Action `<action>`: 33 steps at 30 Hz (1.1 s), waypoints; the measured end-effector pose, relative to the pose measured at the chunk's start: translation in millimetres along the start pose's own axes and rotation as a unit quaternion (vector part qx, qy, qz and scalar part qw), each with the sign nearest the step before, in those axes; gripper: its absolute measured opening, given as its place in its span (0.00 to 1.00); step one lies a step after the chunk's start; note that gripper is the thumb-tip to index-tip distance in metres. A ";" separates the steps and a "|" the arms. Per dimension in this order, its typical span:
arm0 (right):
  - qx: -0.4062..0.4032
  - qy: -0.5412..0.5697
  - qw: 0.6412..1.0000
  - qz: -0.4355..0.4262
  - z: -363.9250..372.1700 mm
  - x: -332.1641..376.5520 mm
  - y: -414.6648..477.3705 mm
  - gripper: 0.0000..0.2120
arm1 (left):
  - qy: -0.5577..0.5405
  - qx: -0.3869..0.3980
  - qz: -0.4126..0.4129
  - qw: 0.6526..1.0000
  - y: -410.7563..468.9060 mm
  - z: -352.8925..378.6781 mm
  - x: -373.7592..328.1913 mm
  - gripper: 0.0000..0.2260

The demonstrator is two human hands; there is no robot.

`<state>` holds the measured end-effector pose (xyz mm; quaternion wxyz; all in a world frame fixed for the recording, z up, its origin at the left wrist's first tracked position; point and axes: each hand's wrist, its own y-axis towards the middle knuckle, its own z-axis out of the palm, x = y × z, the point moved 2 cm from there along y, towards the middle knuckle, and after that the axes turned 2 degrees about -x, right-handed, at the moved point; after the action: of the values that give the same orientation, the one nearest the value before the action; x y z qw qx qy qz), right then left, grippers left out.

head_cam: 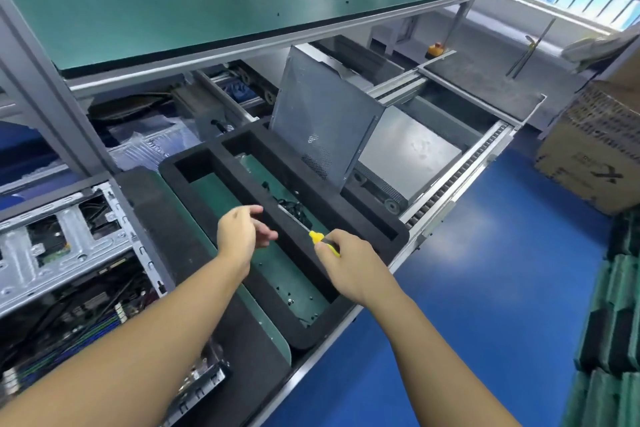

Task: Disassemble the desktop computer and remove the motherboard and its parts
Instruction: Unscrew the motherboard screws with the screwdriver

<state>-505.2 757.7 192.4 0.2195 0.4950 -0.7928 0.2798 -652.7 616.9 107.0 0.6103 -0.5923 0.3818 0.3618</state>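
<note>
Nearest, left of the black foam tray (374,215), the desktop computer (69,253) lies open on the worktop, with its motherboard (100,322) apparently not yet removed. Over the tray, the left hand (242,232) hovers with fingers loosely spread, holding nothing. The right hand (349,263) grips a yellow-handled screwdriver (320,239), its tip pointing into a compartment. Loose screws (294,302) lie in the tray, likely so none get lost. Just beyond the tray, a grey side panel (322,114) leans upright, out of the way.

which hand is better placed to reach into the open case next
Probably left: the left hand is open, empty and nearer the case, while the right hand grips the screwdriver on the far side.
</note>
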 end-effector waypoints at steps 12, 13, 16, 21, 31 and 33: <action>0.012 0.106 0.985 -0.133 75.3 133.8 7.4 0.14 | 0.048 0.067 0.125 0.989 -26.2 -149.5 -55.9 0.15; 0.027 0.114 0.983 -0.141 84.8 144.8 5.9 0.14 | 0.078 0.063 0.123 0.987 -27.3 -170.3 -55.9 0.14; 0.066 0.144 0.977 -0.146 113.4 171.8 0.0 0.12 | 0.206 0.089 0.112 0.968 -34.9 -233.3 -48.5 0.13; 0.143 0.233 0.954 -0.124 154.0 199.9 -15.5 0.06 | 0.465 0.179 0.050 0.866 -59.2 -322.8 -18.4 0.11; 0.176 0.271 0.940 -0.108 176.3 218.2 -33.8 0.09 | 0.567 0.148 -0.054 0.809 -73.5 -374.1 15.4 0.15; 0.163 0.276 0.940 -0.115 174.7 215.0 -34.8 0.06 | 0.551 0.158 -0.053 0.818 -71.7 -374.5 13.0 0.15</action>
<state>-575.0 487.6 204.1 0.3768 0.5149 -0.5826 0.5035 -596.9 239.9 124.9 0.4014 -0.6076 0.6742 -0.1230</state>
